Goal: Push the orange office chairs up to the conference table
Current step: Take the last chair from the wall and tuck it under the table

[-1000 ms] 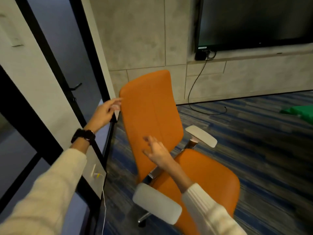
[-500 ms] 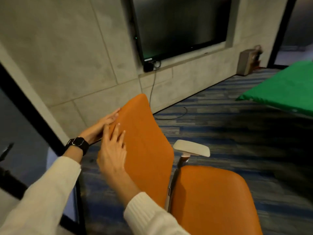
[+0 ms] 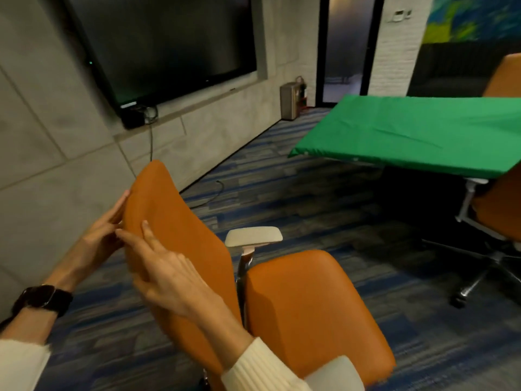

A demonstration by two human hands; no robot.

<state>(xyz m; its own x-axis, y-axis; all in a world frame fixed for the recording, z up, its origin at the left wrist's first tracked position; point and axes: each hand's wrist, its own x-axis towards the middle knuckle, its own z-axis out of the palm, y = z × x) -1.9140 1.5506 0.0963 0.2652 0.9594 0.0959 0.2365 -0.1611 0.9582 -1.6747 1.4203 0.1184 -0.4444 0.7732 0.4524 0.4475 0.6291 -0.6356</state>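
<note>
An orange office chair [image 3: 304, 306] with pale grey armrests stands in front of me, its seat facing right toward the conference table [image 3: 417, 131], which is covered in green cloth. My left hand [image 3: 101, 235] presses the rear edge of the chair's backrest near the top. My right hand [image 3: 166, 272] lies on the front face of the backrest, thumb against it, so both hands clasp the backrest between them. A second orange chair [image 3: 496, 210] sits at the table's near right end, partly under the cloth.
A large dark screen [image 3: 163, 46] hangs on the concrete wall at left, with a cable [image 3: 214, 193] trailing onto the striped blue carpet. A small grey box [image 3: 290, 100] stands by the dark doorway. Open carpet lies between the chair and the table.
The view has swung right, bringing the green table and second chair into sight. My right hand came from the seat area up to the backrest; the chair has turned toward the table.
</note>
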